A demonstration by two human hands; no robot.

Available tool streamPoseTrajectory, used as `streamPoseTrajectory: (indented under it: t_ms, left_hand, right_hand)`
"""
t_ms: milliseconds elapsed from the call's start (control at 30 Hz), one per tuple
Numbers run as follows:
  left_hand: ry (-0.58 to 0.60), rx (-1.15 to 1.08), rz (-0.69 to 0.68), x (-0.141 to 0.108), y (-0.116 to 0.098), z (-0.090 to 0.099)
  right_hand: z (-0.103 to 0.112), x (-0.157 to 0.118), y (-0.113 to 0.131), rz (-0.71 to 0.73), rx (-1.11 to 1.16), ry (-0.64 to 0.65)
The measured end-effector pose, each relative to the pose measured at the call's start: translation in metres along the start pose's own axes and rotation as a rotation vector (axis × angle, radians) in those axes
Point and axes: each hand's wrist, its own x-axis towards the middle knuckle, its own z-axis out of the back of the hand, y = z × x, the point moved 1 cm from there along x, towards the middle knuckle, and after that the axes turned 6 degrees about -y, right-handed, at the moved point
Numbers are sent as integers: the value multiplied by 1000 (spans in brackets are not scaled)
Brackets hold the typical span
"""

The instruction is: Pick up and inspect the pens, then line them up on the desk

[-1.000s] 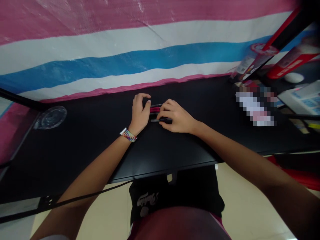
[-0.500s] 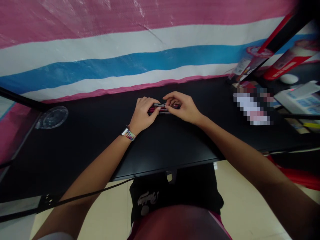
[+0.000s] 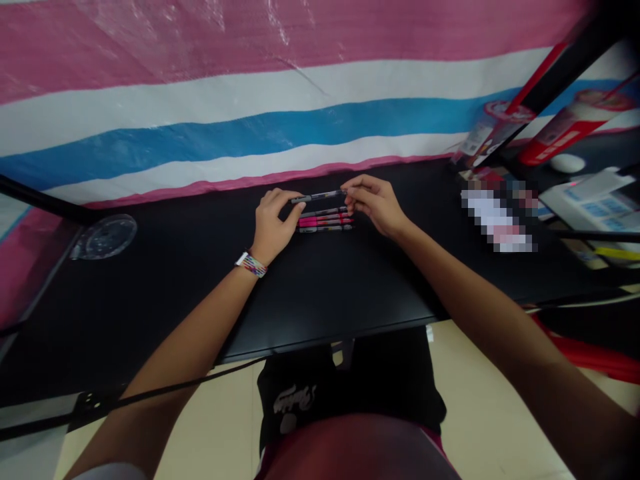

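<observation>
A grey and clear pen (image 3: 320,196) is held level between my two hands. My left hand (image 3: 278,217) pinches its left end, and my right hand (image 3: 374,201) has fingertips closed on its right end. Just below it, several pens (image 3: 325,221) lie side by side on the black table (image 3: 320,293), pink ones among grey ones. A patterned band (image 3: 251,263) is around my left wrist.
A clear round plastic lid (image 3: 107,237) lies at the table's left. At the right are a cup with a red straw (image 3: 493,130), a red and white cup (image 3: 570,130), a white rounded object (image 3: 567,163) and papers (image 3: 600,203). A striped sheet (image 3: 300,133) hangs behind.
The held pen has moved up, off the row of pens, and shows along its length. My hands are farther apart, my left hand shifted left and my right hand slightly right. More of the row shows.
</observation>
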Motion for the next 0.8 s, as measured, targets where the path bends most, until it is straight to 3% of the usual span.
streamPoseTrajectory:
  t_ms: [300, 433, 600, 800]
  left_hand:
    - [45, -14, 1, 0, 1, 2]
    - [53, 1, -18, 0, 0, 1]
    - [57, 31, -42, -1, -1, 0]
    - [81, 32, -46, -1, 1, 1]
  right_hand:
    - [-2, -4, 6, -68, 111, 24]
    - [-1, -4, 8, -182, 187, 62]
    - [-1, -2, 3, -296, 213, 25]
    - [-2, -3, 0, -312, 201, 13]
